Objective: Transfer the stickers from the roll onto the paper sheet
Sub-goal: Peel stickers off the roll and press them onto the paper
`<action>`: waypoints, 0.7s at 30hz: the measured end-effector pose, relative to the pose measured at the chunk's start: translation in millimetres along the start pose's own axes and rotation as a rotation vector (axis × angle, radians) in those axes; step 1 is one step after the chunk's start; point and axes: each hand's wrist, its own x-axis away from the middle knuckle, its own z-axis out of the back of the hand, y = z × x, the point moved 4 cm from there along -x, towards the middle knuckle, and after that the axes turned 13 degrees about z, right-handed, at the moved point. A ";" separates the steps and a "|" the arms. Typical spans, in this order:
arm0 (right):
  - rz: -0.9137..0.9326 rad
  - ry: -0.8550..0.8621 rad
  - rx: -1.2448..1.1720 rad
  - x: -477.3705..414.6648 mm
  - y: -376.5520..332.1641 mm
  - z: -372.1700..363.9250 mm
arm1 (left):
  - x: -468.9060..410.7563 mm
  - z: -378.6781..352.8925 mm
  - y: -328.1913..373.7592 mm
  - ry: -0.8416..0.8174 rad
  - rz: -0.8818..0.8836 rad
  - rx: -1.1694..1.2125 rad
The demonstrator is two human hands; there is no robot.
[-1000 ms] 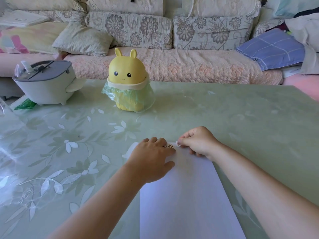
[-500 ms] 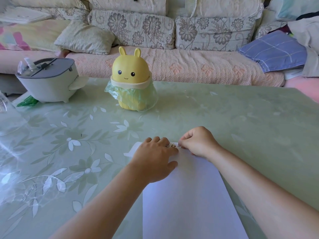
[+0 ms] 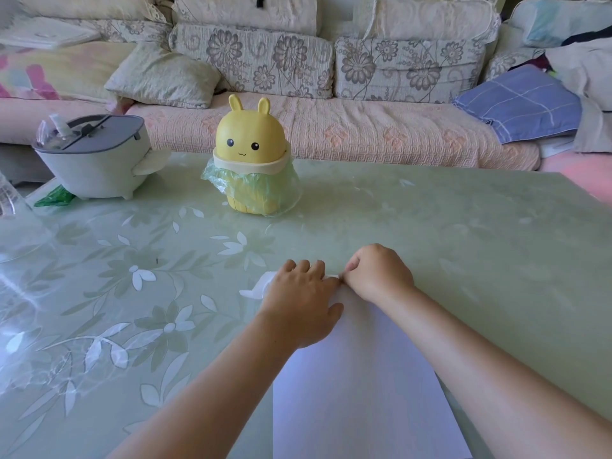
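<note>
At paper sheet (image 3: 357,392) top edge, left hand (image 3: 299,306) flat on sticker strip (image 3: 261,286); right hand (image 3: 377,273) pinching its end

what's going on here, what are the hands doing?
A person is working at the far edge of a white paper sheet on a green floral table. The left hand lies flat over that edge and a white sticker strip. The right hand pinches something small beside it, too hidden to identify. The visible paper is bare.
</note>
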 end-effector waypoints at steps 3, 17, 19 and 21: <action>0.083 0.051 0.051 7.6 5.8 1.4 | -0.9 1.6 1.3 0.000 -0.007 -0.015; 0.516 -0.054 0.265 38.1 12.1 -4.9 | -0.1 -0.4 5.5 -0.031 0.032 -0.042; 0.522 -0.037 0.287 39.7 11.0 -4.6 | 0.3 -1.6 5.5 -0.029 0.034 -0.040; 0.539 -0.037 0.277 40.5 9.9 -3.9 | 0.1 -2.8 5.7 -0.025 0.038 -0.043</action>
